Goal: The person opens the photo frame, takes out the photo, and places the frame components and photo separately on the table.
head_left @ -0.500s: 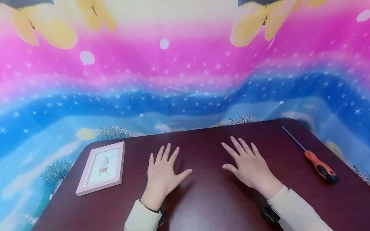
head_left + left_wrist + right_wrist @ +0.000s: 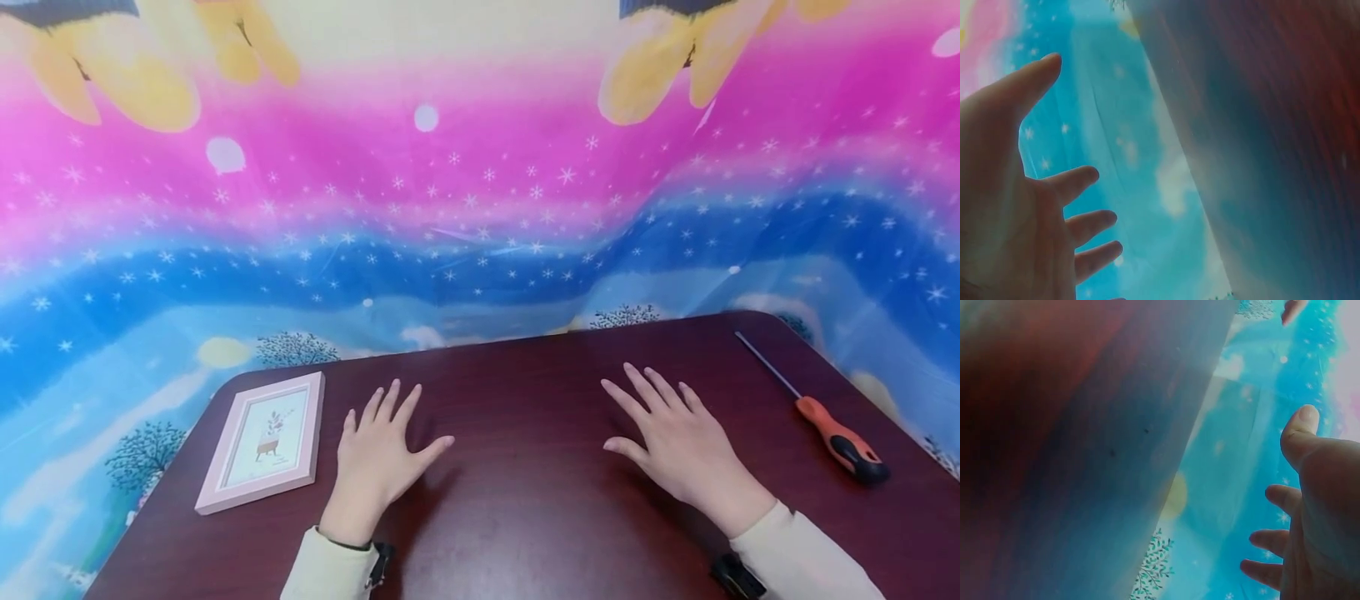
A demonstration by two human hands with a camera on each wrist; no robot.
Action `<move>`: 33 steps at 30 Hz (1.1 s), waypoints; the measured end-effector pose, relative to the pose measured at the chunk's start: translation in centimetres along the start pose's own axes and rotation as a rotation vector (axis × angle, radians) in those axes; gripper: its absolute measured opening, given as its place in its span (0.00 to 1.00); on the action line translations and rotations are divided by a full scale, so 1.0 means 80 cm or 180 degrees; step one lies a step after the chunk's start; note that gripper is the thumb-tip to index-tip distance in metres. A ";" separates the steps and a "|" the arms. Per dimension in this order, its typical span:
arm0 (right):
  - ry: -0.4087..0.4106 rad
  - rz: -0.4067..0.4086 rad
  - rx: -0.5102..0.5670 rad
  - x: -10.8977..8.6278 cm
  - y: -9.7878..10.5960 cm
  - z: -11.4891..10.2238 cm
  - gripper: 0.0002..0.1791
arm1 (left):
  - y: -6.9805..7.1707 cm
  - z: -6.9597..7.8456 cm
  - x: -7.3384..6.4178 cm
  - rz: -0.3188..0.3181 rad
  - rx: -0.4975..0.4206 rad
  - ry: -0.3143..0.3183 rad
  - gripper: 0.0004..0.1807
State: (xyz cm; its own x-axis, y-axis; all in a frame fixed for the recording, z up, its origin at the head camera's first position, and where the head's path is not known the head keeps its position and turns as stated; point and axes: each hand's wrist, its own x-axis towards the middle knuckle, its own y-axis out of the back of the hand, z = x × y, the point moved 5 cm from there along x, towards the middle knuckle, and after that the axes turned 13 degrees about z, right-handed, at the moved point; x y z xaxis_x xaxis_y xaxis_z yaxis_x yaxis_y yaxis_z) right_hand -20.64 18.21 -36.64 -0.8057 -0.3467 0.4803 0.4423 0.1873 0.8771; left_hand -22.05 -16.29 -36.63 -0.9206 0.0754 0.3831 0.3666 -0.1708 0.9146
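Note:
My left hand (image 2: 378, 454) hovers over the dark wooden table with its fingers spread, holding nothing. Left of it lies a pink picture frame (image 2: 318, 442) with a drawing of a potted plant. My right hand (image 2: 686, 450) is also spread and holds nothing. To its right rests a screwdriver (image 2: 838, 437) with an orange and black handle, its metal shaft toward the far edge. In the left wrist view the left hand (image 2: 1016, 175) shows its extended fingers; the right wrist view shows the right hand (image 2: 1329, 512) likewise.
The reddish-brown table (image 2: 517, 475) has rounded far corners. Behind it hangs a pink and blue cloth (image 2: 480, 217) printed with snowflakes and trees. A dark strap sits at each wrist, below the pale sleeves (image 2: 806, 554).
Both hands have moved apart: the left hand shifted left toward the picture frame, the right hand shifted right toward the screwdriver. The two objects stay where they were on the table.

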 end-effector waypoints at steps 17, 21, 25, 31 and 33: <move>-0.0067 -0.0199 0.0020 -0.003 -0.003 0.002 0.35 | 0.013 -0.115 -0.004 -0.0323 -0.0291 0.0650 0.51; -0.0066 -0.0244 -0.0009 -0.003 -0.006 0.001 0.33 | 0.017 -0.146 -0.009 -0.0316 -0.0315 0.0818 0.51; -0.0053 -0.0234 -0.0042 -0.004 -0.005 0.000 0.31 | 0.022 -0.176 -0.015 -0.0280 -0.0378 0.0962 0.51; -0.0043 -0.0066 -0.0098 -0.004 -0.003 -0.001 0.30 | 0.029 -0.216 -0.029 -0.0303 -0.0346 0.1246 0.48; -0.0057 -0.0028 -0.0127 -0.004 -0.003 -0.001 0.30 | 0.031 -0.226 -0.035 -0.0305 -0.0333 0.1433 0.46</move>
State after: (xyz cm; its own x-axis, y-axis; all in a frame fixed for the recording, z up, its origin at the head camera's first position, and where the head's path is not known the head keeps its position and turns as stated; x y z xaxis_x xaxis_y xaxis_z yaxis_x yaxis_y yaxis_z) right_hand -20.46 18.23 -37.00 -0.8164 -0.3317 0.4728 0.4502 0.1473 0.8807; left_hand -21.03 -34.68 -37.76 -0.9248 -0.3340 0.1820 0.2828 -0.2838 0.9162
